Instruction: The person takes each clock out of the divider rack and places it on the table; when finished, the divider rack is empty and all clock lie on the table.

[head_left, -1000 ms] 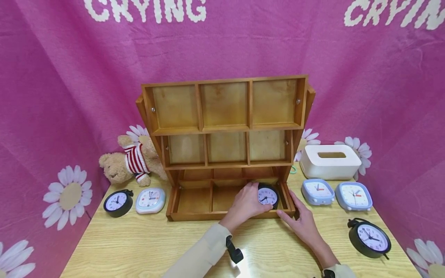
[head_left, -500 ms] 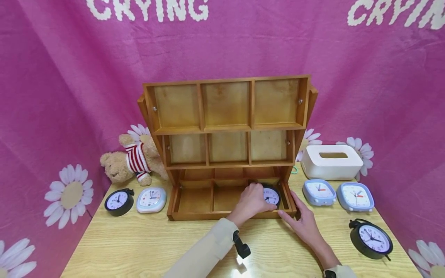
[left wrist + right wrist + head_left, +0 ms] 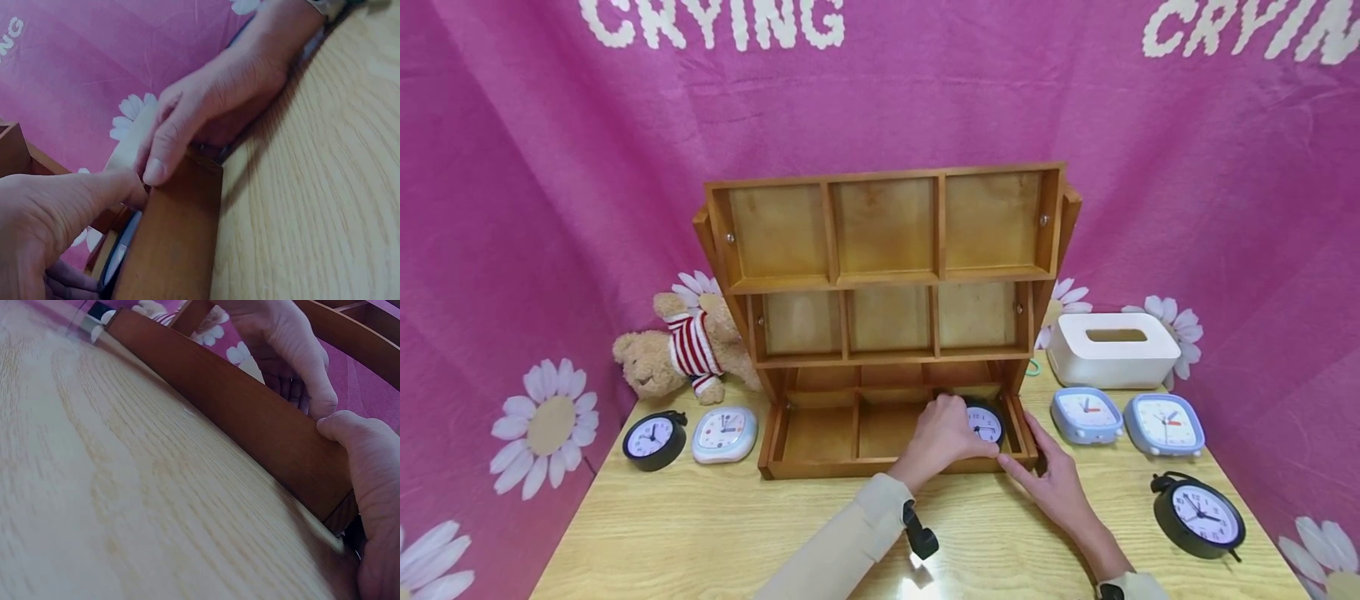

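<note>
A round black alarm clock (image 3: pixel 987 423) with a white dial lies in the bottom right compartment of a wooden three-tier display rack (image 3: pixel 880 468). My left hand (image 3: pixel 942 433) holds this clock, its fingers at the clock's left and back side and its thumb at the front. In the left wrist view, only a sliver of the clock (image 3: pixel 119 253) shows behind the rack's front board. My right hand (image 3: pixel 1054 482) grips the rack's lower right corner, thumb on the front rim and fingers along the outer side. The two thumbs nearly meet at the rim.
A teddy bear (image 3: pixel 688 350), a black clock (image 3: pixel 655 439) and a white-blue clock (image 3: pixel 725 433) are left of the rack. On the right are a white tissue box (image 3: pixel 1112 358), two blue clocks (image 3: pixel 1086 412) and another black alarm clock (image 3: pixel 1199 514). A pink curtain (image 3: pixel 880 92) hangs behind.
My left hand has shifted slightly right with the black alarm clock, which sits nearer the compartment's right side. The right hand stays at the rack's corner.
</note>
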{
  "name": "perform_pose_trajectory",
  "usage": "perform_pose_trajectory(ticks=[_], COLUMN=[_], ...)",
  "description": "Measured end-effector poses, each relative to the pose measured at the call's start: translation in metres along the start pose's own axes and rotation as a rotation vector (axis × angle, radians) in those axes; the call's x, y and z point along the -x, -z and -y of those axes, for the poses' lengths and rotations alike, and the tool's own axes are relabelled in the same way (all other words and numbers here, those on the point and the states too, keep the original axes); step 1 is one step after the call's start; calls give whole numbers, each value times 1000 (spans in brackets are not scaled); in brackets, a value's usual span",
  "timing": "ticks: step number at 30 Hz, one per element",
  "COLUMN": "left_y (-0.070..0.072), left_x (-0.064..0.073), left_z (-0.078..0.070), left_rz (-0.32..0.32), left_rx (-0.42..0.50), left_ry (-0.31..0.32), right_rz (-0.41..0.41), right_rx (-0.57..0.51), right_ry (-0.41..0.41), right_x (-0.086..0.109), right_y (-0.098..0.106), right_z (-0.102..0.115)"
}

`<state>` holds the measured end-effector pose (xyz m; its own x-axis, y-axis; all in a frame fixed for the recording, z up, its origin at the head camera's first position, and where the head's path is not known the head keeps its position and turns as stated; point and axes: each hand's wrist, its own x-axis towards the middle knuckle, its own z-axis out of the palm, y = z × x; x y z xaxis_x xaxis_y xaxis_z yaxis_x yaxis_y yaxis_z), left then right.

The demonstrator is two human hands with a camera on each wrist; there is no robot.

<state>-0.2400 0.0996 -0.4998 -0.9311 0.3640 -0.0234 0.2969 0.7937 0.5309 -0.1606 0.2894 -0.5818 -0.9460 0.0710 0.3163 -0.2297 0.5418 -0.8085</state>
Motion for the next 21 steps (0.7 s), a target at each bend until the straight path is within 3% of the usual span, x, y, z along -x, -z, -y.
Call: perform_pose_trajectory(ticks=[15,21], left_y=[-9,-9], left_x=[2,2], left_z=[2,2], left_rz=[-111,-129], left_rx=[-188,-202], left_ry=[-50,-69], right_rz=[2,9], right_rx=[3,2], right_ry=[17,13], right_x=[0,1], right_y=[0,1], right_z=[-2,2])
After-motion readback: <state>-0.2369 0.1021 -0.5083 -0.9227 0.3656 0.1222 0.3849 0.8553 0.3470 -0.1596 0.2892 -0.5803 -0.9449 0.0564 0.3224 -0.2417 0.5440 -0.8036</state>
